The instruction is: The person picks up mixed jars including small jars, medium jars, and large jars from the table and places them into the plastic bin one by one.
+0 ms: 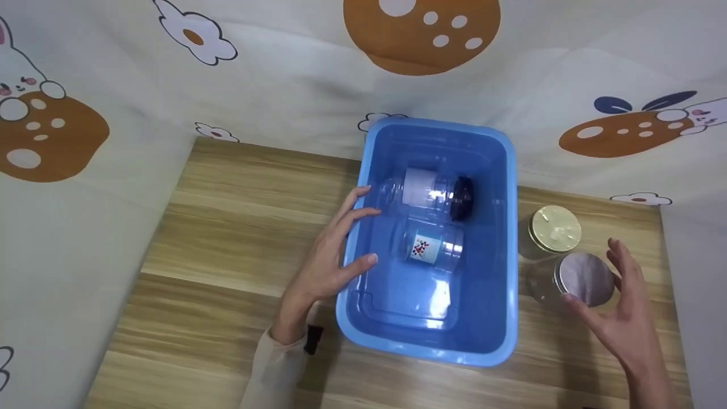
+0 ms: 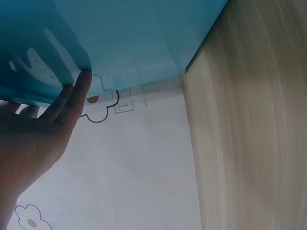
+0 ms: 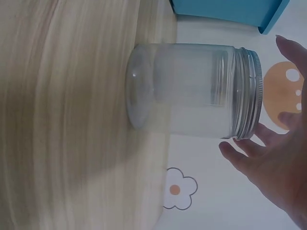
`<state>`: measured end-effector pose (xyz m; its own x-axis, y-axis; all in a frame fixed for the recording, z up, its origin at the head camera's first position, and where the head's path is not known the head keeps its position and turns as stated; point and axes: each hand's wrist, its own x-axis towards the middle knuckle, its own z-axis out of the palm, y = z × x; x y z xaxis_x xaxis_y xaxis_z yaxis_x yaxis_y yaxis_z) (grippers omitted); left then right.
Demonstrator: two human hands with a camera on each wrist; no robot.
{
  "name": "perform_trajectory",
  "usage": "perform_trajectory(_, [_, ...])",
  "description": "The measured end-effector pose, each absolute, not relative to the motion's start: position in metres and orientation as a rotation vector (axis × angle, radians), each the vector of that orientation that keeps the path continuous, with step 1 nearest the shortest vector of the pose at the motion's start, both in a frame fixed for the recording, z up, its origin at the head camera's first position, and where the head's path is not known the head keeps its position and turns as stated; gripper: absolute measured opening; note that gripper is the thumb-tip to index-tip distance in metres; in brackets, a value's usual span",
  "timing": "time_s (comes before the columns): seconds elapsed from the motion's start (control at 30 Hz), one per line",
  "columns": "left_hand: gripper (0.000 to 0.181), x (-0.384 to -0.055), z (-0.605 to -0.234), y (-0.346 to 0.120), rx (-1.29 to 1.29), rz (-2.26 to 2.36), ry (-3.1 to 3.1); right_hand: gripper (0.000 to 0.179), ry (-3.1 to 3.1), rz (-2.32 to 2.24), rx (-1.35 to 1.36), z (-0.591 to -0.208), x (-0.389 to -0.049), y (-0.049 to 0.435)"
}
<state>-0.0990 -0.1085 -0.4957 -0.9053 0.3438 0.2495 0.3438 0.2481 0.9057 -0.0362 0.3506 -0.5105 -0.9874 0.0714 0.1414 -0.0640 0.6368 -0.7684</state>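
Note:
A blue plastic bin (image 1: 514, 227) stands on the wooden table. Inside it lie on their sides a clear jar with a dark lid (image 1: 463, 199) and a clear jar with a printed label (image 1: 425, 249). My left hand (image 1: 329, 264) is at the bin's left rim, fingers extended; the left wrist view shows fingertips against the bin's outer wall (image 2: 139, 43). To the right of the bin, my right hand (image 1: 627, 307) is spread around the silver lid of an upright clear jar (image 3: 192, 91). Its thumb looks apart from the lid in the right wrist view; fingertips are close beside the lid's edge.
Behind that jar stands another jar with a gold-coloured lid (image 1: 556, 228), close to the bin's right side. A pale cloth printed with flowers and orange shapes (image 1: 272, 85) rises at the table's back and sides. Bare wood (image 1: 227, 227) shows left of the bin.

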Motion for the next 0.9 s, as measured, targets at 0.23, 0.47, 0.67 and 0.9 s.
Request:
perform_trajectory(0.23, [0.063, -0.100, -0.499, -0.108, -0.667, -1.844, -2.424, 0.122, -2.697, 1.298, -0.031, -0.518, -0.035, 0.348])
perform_trajectory(0.47, [0.066, -0.099, -0.502, -0.105, -0.667, -1.937, -2.345, 0.121, -2.711, 1.287, -0.007, -0.516, -0.037, 0.349])
perform_trajectory(0.67, [0.072, -0.098, -0.508, -0.105, -0.699, -2.028, -2.277, 0.119, -2.710, 1.329, -0.077, -0.520, -0.032, 0.352])
perform_trajectory(0.9, [0.063, -0.099, -0.510, -0.106, -0.710, -2.081, -2.223, 0.117, -2.684, 1.344, -0.124, -0.530, -0.028, 0.352])
